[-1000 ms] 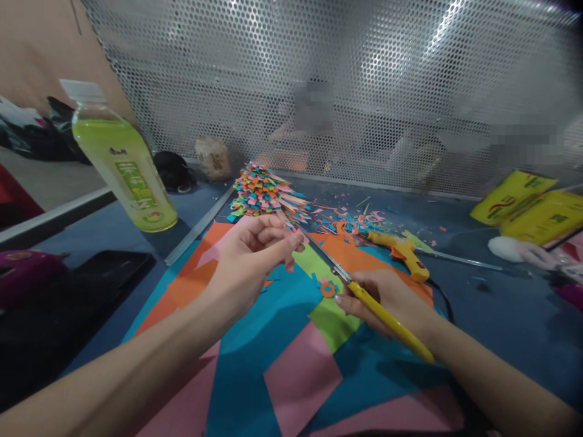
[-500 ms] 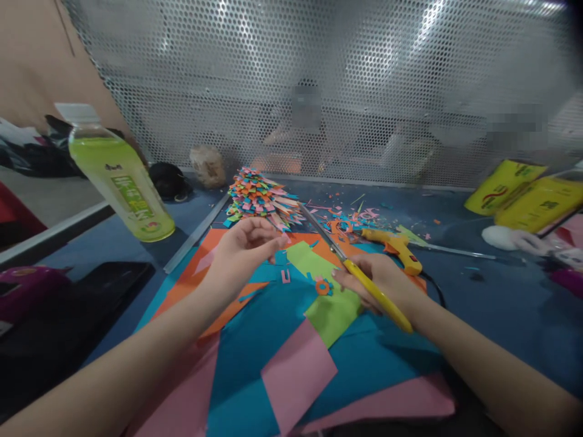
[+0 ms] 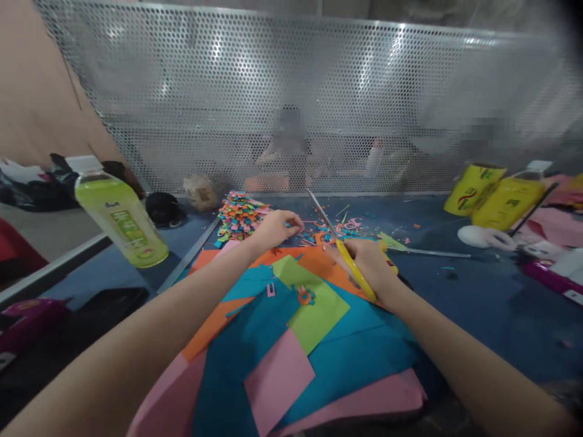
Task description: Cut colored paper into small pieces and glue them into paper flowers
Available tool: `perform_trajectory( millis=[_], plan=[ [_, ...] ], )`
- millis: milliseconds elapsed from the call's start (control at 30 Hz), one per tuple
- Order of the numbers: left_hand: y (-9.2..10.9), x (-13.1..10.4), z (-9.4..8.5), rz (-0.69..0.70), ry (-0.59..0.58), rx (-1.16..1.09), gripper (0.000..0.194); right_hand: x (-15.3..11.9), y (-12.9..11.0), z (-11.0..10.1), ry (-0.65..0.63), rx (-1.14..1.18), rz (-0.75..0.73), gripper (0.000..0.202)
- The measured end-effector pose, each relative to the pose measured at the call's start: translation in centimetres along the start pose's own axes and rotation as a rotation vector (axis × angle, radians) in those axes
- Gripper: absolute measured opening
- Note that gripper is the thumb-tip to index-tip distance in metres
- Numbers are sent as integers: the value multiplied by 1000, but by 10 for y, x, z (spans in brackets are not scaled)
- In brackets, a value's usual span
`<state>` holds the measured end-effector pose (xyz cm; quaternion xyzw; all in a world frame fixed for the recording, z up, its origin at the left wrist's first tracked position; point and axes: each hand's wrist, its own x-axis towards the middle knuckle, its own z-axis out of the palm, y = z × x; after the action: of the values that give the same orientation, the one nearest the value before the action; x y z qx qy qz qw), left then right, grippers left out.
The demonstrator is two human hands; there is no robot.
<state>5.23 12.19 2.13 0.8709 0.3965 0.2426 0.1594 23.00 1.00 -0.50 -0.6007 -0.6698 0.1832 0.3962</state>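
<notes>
My right hand (image 3: 362, 261) is closed round yellow-handled scissors (image 3: 350, 267), whose blades point up and away. My left hand (image 3: 280, 229) hovers beside the paper scraps, fingers curled together; whatever lies between them is too small to make out. Behind its wrist stands a cone of many small coloured paper pieces (image 3: 239, 212). Below the hands, on blue paper (image 3: 246, 346), lie a green sheet (image 3: 319, 309), a pink square (image 3: 279, 379), a small pink U-shaped piece (image 3: 271, 290) and an orange ring with blue bits (image 3: 305, 296). Orange paper (image 3: 314, 264) lies under the scissors.
A green drink bottle (image 3: 121, 212) stands at the left, near a dark flat object (image 3: 113, 309). Cut scraps (image 3: 350, 229) lie before the perforated metal screen (image 3: 204, 79). A yellow glue gun (image 3: 390, 262) is partly hidden behind my right hand. Yellow packages (image 3: 505, 200) stand at the right.
My left hand has moved forward and right, from in front of the paper cone to the scraps beside it. My right hand has moved forward with the scissors. The camera view has shifted.
</notes>
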Motion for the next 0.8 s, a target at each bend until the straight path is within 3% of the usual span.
perform_trajectory(
  millis=[100,267,367,567,800],
  plan=[
    [-5,-3,-6,41,-85,178,17,1,-1,-1,21,-51,20,46],
    [-24,-51,-20,101,-215,453,38,1,-3,-2,30,-111,6,41],
    [-31,-68,-22,177,-315,553,46,-1,-4,-2,0,-85,-1,37],
    [-29,-65,-17,318,-404,664,42,-1,-7,-7,-25,-94,19,29],
    [-36,-62,-14,406,-429,709,32,1,-10,-11,-62,-129,49,28]
  ],
)
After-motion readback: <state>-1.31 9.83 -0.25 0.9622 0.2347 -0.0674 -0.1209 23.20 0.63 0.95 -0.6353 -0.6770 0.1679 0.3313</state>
